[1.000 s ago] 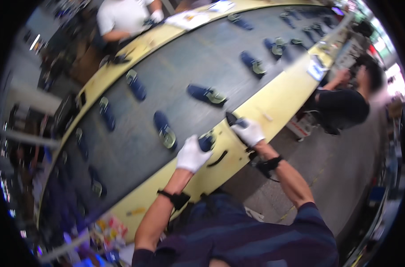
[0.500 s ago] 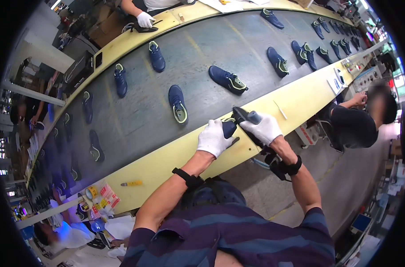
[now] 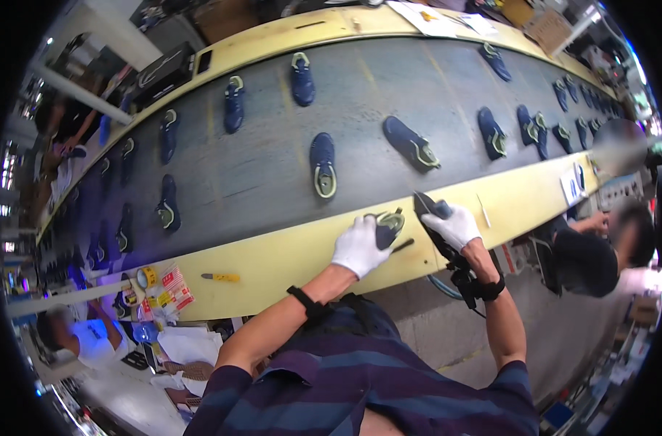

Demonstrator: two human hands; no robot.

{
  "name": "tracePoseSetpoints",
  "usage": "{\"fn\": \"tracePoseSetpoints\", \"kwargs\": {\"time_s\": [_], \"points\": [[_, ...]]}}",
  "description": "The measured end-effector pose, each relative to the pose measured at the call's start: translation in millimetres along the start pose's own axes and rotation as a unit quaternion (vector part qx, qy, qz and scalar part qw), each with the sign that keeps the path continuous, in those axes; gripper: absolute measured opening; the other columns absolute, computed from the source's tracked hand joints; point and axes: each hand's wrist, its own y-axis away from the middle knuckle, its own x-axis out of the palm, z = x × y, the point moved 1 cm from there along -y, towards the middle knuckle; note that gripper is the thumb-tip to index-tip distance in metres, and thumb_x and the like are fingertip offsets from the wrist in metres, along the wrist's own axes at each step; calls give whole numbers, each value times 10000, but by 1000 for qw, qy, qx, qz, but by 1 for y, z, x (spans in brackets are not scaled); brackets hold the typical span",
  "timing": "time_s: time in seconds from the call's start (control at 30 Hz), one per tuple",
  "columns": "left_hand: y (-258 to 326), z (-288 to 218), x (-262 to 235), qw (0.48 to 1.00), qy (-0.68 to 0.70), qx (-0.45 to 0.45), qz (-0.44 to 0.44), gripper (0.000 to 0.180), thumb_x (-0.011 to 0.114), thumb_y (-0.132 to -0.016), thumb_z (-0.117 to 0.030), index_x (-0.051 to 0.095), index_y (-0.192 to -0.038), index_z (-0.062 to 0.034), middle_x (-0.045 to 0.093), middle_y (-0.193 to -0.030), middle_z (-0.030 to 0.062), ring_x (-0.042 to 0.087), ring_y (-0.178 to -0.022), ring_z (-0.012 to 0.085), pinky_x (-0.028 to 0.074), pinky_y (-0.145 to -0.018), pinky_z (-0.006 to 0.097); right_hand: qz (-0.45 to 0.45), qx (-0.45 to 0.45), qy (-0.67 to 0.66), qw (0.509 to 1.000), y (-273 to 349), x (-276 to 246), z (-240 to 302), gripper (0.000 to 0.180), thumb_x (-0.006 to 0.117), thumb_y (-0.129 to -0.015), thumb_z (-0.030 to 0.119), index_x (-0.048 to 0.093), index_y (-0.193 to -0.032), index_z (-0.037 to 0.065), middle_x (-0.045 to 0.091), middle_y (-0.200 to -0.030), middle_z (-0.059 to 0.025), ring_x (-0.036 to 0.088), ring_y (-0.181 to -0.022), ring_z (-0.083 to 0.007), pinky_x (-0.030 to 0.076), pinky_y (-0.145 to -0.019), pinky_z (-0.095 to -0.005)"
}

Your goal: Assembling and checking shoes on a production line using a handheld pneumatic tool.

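Note:
My left hand (image 3: 360,248), in a white glove, is closed round a navy shoe (image 3: 387,231) with a light green lining. The shoe's opening faces up and right, and part of its upper is hidden under my fingers. Just to the right, my gloved right hand (image 3: 459,227) grips a black, pointed, iron-like tool (image 3: 425,206) with a blue-grey knob. A gap separates tool and shoe. A small dark stick (image 3: 403,245) lies at the shoe's near side. Both hands are over the pale yellow bench edge (image 3: 309,263).
Beyond the bench runs a grey conveyor belt (image 3: 236,174) carrying several navy shoes. A yellow-handled knife-like tool (image 3: 221,277) and a tape roll (image 3: 147,277) lie at left. A white stick (image 3: 484,209) is at right. A seated co-worker (image 3: 589,258) is to the right.
The view has shifted, moving the scene right and down. My right hand with the tool has drawn away from the shoe. The shoe has turned, showing more of its opening.

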Motion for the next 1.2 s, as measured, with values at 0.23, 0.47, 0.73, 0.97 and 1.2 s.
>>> {"fn": "tracePoseSetpoints", "kwargs": {"time_s": [0.23, 0.47, 0.73, 0.97, 1.2], "points": [[39, 146, 54, 892, 417, -173, -27, 552, 793, -880, -448, 666, -1222, -34, 751, -1099, 164, 736, -1024, 333, 592, -904, 424, -89, 30, 116, 989, -116, 68, -183, 516, 776, -891, 426, 744, -1177, -1, 792, -1021, -209, 770, -987, -324, 570, -894, -416], [77, 244, -49, 571, 738, -346, -101, 328, 643, -1008, -429, 676, -977, -104, 704, -797, 65, 644, -541, 189, 462, -395, 348, -147, 199, 71, 966, -131, 60, -217, 584, 796, -898, 472, 636, -1196, -4, 748, -1145, -286, 711, -1112, -476, 554, -960, -511], [-20, 400, -88, 769, 455, -331, -303, 730, 832, -885, -308, 539, -1483, -7, 678, -1321, 123, 650, -1195, 236, 500, -1056, 359, -177, 181, 143, 957, -133, 64, -179, 523, 833, -883, 384, 650, -1209, 19, 755, -1091, -233, 742, -1016, -394, 575, -907, -470], [-78, 280, -74, 933, 61, -212, -284, 879, 859, -811, -398, 509, -1498, 24, 591, -1479, 284, 578, -1363, 440, 449, -1173, 470, -324, -51, 251, 911, -117, 61, -88, 566, 834, -882, 245, 614, -1345, 6, 690, -1267, -232, 639, -1215, -434, 515, -1039, -516], [-184, 211, 28, 966, 0, -234, -111, 1156, 933, -734, -474, 321, -1594, -2, 467, -1573, 279, 567, -1355, 458, 498, -1119, 511, -76, -155, 104, 979, -56, 143, -11, 449, 806, -897, 195, 663, -1287, 25, 702, -1230, -205, 672, -1177, -400, 536, -1020, -471]]}}
